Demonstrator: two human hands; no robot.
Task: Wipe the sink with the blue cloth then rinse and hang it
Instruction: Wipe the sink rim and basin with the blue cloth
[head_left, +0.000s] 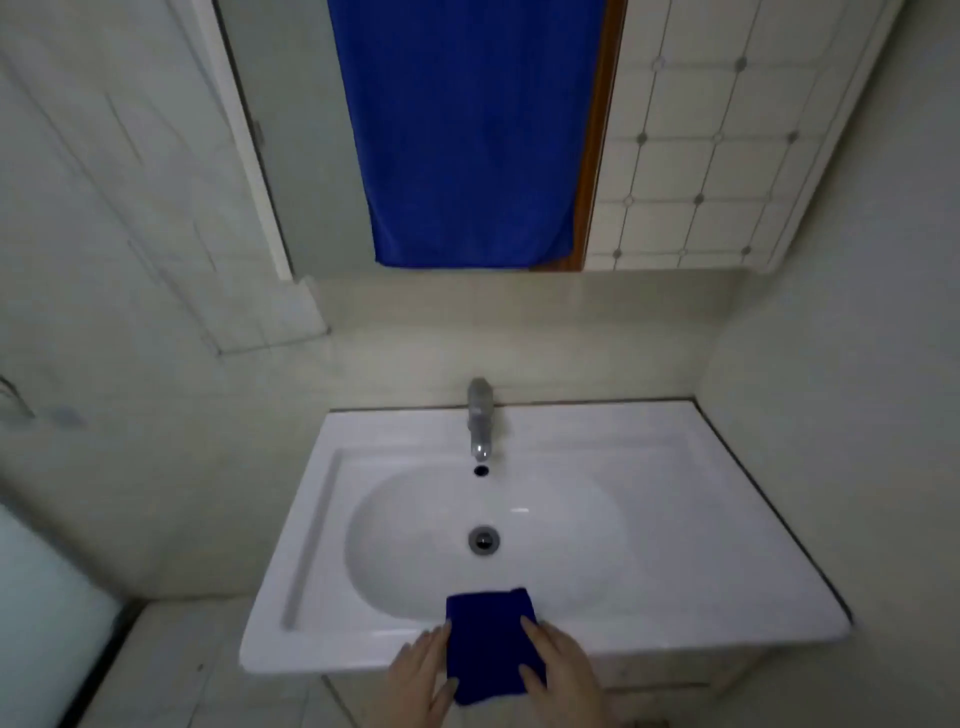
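Two bare hands meet on a folded blue cloth (488, 644) at the near side of the drain (484, 539), where the front rim of the white sink (675, 519) runs across. The cloth is a dark blue rectangle. Its far end lies over the rim and dips into the basin on the near side of the drain, and its near end sticks out past the rim toward the person.

The left hand (421, 670) grasps the cloth's left edge, nearer than the drain and slightly to its left. Its fingers run along the edge and its thumb tucks in at the lower corner. The right hand (558, 670) grasps the right edge, nearer than the drain and slightly to its right, with a finger and the thumb lying on top of the fabric. How far either hand wraps underneath cannot be seen.

Directly beyond the drain sits a small dark overflow hole (481, 470) in the basin wall. Beyond that, a grey metal faucet (479, 421) stands on the back ledge, its spout pointing toward the drain. No running water shows at the spout.

Far above and beyond the drain, a large blue towel (467, 130) hangs flat, its lower hem well clear of the faucet. Pale tiles with small grey diamonds (701, 156) fill the area up and to the right of the drain.
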